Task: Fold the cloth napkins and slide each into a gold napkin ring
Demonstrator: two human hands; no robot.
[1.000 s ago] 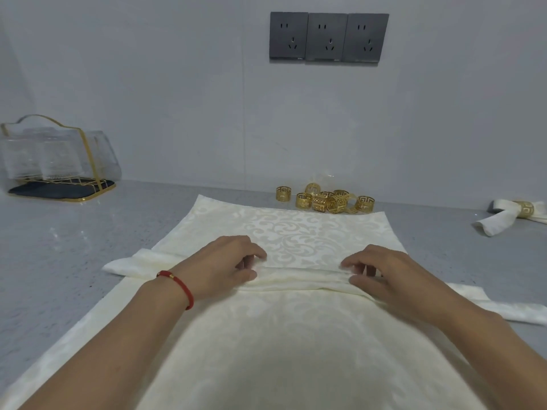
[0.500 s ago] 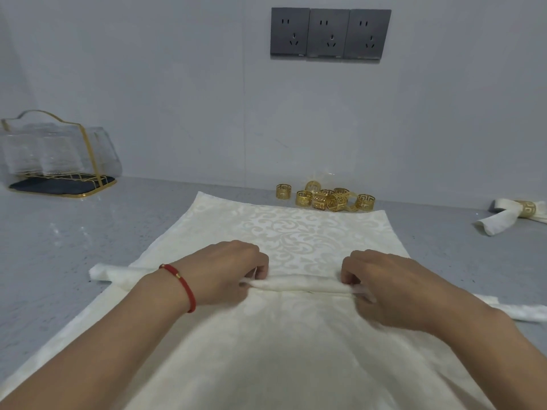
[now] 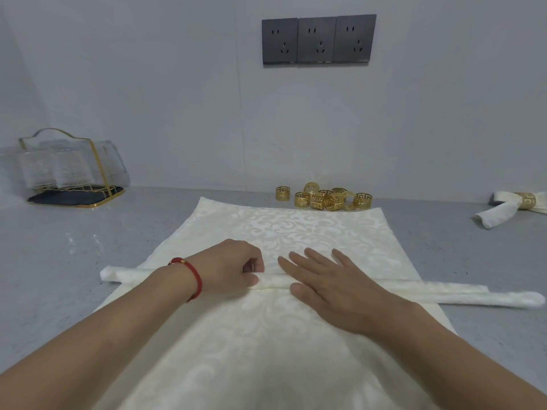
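Observation:
A cream napkin folded into a long narrow strip [image 3: 461,295] lies crosswise over a flat stack of patterned cream napkins [image 3: 299,226] on the grey counter. My left hand [image 3: 233,269], with a red cord at the wrist, grips the strip near its middle, fingers curled over it. My right hand [image 3: 328,281] lies flat on the strip just to the right, fingers straight and spread. Several gold napkin rings [image 3: 324,198] sit in a heap beyond the stack's far edge. A finished napkin in a gold ring [image 3: 524,201] lies at the far right.
A clear glass holder with a gold wire frame on a dark base [image 3: 69,170] stands at the back left. A grey wall with three dark power sockets [image 3: 318,39] closes off the counter behind the rings. Bare grey counter [image 3: 59,261] lies on both sides of the stack.
The fold has been tightened into a narrow strip. My right hand let go of it, opened and slid left to lie flat beside my left hand, which keeps its grip.

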